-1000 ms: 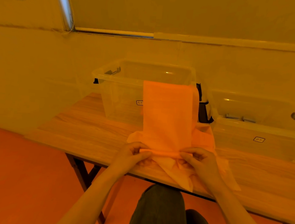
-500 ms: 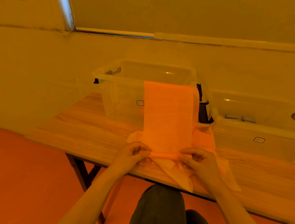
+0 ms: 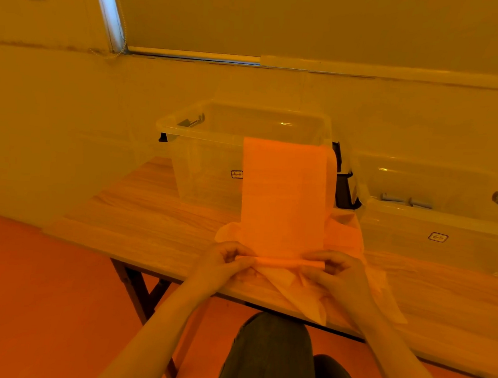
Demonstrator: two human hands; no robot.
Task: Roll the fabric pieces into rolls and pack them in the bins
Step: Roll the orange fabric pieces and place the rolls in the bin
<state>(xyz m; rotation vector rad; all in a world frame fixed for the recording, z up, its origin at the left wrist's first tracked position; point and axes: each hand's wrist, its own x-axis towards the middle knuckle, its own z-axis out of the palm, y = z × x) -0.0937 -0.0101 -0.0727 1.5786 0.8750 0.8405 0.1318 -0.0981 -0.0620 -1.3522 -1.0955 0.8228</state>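
Head view is showing the left hand [image 3: 224, 261] and right hand [image 3: 336, 270] pinching the two ends of a thin roll forming at the near edge of an orange fabric strip [image 3: 283, 197], whose far end is draping up the near wall of the clear bin [image 3: 201, 167]. More fabric pieces [image 3: 345, 238] are lying beneath the strip on the wooden table [image 3: 149, 222]. A second bin [image 3: 435, 227] is standing just right of the clear bin; each is bearing a small label too small to read.

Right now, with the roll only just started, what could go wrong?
1. The strip runs up against the bin; rolling may drag it askew, so the roll telescopes.
2. Loose fabric lies under the roll and may get caught in.
3. Both hands, left and right, pinch only the ends; the middle may roll slack.
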